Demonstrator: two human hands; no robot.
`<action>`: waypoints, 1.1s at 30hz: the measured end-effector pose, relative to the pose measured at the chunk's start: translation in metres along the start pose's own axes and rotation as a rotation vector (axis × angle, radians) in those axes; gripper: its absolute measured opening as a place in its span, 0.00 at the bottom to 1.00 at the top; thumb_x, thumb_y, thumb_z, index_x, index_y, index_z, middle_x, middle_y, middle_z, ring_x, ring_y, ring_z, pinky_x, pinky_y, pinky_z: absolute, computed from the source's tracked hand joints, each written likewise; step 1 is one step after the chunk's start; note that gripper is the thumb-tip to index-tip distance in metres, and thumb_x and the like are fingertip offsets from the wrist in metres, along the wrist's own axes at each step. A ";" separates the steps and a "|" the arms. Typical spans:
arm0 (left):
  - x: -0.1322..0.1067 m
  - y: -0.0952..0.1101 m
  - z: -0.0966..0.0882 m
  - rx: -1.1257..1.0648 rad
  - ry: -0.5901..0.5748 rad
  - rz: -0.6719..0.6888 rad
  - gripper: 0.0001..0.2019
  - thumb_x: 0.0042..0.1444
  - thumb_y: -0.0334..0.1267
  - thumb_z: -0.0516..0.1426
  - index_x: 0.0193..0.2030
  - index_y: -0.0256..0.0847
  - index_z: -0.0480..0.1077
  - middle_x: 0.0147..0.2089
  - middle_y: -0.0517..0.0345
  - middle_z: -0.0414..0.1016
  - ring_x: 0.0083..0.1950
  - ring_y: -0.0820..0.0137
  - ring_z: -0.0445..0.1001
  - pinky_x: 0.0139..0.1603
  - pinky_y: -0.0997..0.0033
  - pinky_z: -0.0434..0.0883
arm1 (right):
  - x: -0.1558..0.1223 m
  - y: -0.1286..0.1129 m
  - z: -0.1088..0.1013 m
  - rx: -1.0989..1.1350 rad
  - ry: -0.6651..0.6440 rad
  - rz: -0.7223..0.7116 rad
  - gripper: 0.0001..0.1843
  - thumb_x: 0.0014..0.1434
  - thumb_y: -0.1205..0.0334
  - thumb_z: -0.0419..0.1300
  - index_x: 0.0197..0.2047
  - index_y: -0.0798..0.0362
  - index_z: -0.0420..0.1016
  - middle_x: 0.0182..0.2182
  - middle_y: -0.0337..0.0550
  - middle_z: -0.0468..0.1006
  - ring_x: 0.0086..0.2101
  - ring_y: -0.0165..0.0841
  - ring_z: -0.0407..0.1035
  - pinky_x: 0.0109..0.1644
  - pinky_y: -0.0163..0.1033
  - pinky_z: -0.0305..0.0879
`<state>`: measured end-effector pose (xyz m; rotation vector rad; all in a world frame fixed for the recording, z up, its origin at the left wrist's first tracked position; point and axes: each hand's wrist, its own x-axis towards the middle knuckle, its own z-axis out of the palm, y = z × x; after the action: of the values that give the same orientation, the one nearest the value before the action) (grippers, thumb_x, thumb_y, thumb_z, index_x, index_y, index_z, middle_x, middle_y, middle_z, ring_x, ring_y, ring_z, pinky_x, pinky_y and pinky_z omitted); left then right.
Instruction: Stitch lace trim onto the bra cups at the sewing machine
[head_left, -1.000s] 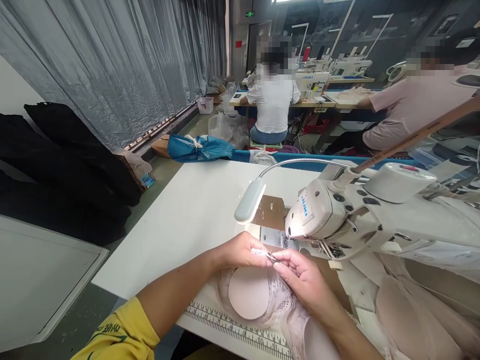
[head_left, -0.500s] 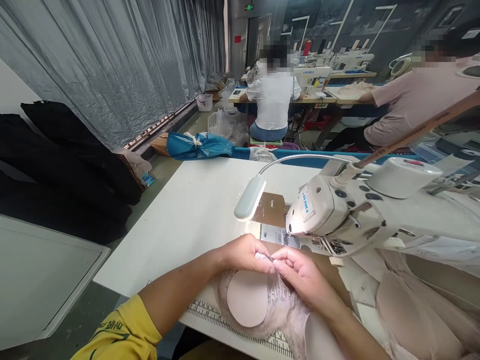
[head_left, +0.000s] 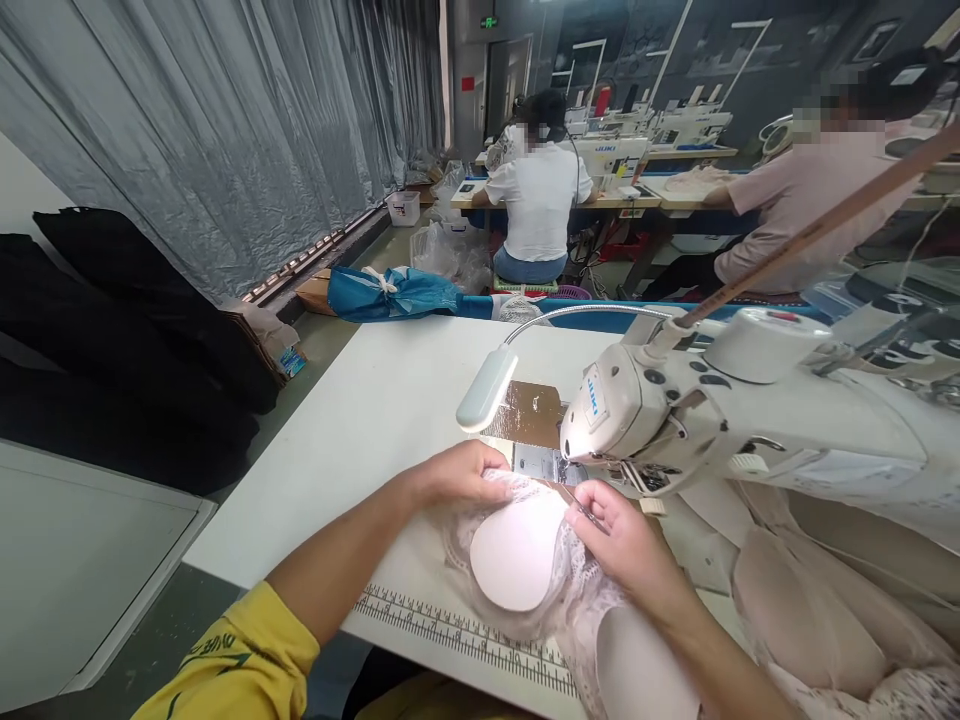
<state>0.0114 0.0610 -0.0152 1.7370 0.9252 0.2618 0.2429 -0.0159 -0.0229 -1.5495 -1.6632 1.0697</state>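
A pale pink lace bra with a round padded cup (head_left: 517,555) lies on the white sewing table (head_left: 375,420) in front of a white JUKI sewing machine (head_left: 675,420). My left hand (head_left: 461,472) pinches the lace edge at the cup's upper left, fingers closed on the fabric. My right hand (head_left: 626,535) rests on the cup's right side, fingers curled around a small metal tool (head_left: 579,505) whose tip points toward the machine's needle area.
A gooseneck lamp (head_left: 486,390) hangs over the needle plate. More pink fabric (head_left: 810,610) is piled at the right. A ruler strip (head_left: 465,635) runs along the table's near edge. Two people sit at machines further back; black cloth (head_left: 127,330) is heaped at the left.
My hands, which met over the top of the cup, have moved apart. The cup has slid up toward the needle plate, and my right hand has shifted right with the tool.
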 end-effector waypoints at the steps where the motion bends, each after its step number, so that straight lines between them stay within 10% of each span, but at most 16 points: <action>1: 0.001 0.000 -0.006 0.063 0.038 -0.017 0.13 0.49 0.44 0.59 0.33 0.35 0.71 0.29 0.60 0.69 0.30 0.74 0.67 0.28 0.78 0.62 | -0.001 0.001 -0.005 -0.063 0.012 -0.013 0.08 0.57 0.56 0.54 0.30 0.49 0.63 0.23 0.34 0.67 0.25 0.29 0.64 0.28 0.32 0.61; 8: 0.030 0.007 -0.016 0.350 0.186 0.023 0.04 0.48 0.35 0.55 0.26 0.38 0.67 0.23 0.64 0.62 0.25 0.74 0.61 0.27 0.75 0.59 | -0.004 0.016 -0.018 -0.468 -0.066 -0.143 0.22 0.56 0.64 0.50 0.52 0.48 0.73 0.49 0.46 0.77 0.47 0.43 0.71 0.49 0.46 0.66; 15: 0.024 0.029 0.003 0.559 0.396 0.168 0.11 0.54 0.31 0.51 0.43 0.38 0.69 0.44 0.50 0.70 0.46 0.62 0.67 0.48 0.63 0.65 | -0.008 0.022 -0.011 -0.495 -0.010 -0.161 0.21 0.57 0.65 0.51 0.52 0.46 0.74 0.48 0.44 0.78 0.42 0.40 0.74 0.40 0.41 0.69; 23: 0.011 0.038 0.052 0.870 0.200 0.266 0.17 0.58 0.46 0.52 0.48 0.36 0.68 0.50 0.44 0.71 0.49 0.56 0.70 0.47 0.59 0.68 | -0.006 0.022 -0.011 -0.582 -0.056 -0.120 0.20 0.59 0.64 0.49 0.53 0.46 0.71 0.40 0.45 0.80 0.37 0.41 0.74 0.36 0.41 0.65; 33: 0.020 0.035 0.032 0.980 0.040 0.355 0.30 0.52 0.45 0.53 0.61 0.32 0.60 0.62 0.41 0.64 0.58 0.55 0.65 0.56 0.56 0.63 | -0.010 0.008 -0.010 -0.618 -0.079 -0.084 0.18 0.57 0.64 0.50 0.48 0.47 0.74 0.32 0.43 0.79 0.32 0.40 0.73 0.31 0.39 0.61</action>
<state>0.0593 0.0486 -0.0019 2.8161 0.8141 0.0587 0.2564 -0.0239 -0.0238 -1.7947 -2.2296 0.5989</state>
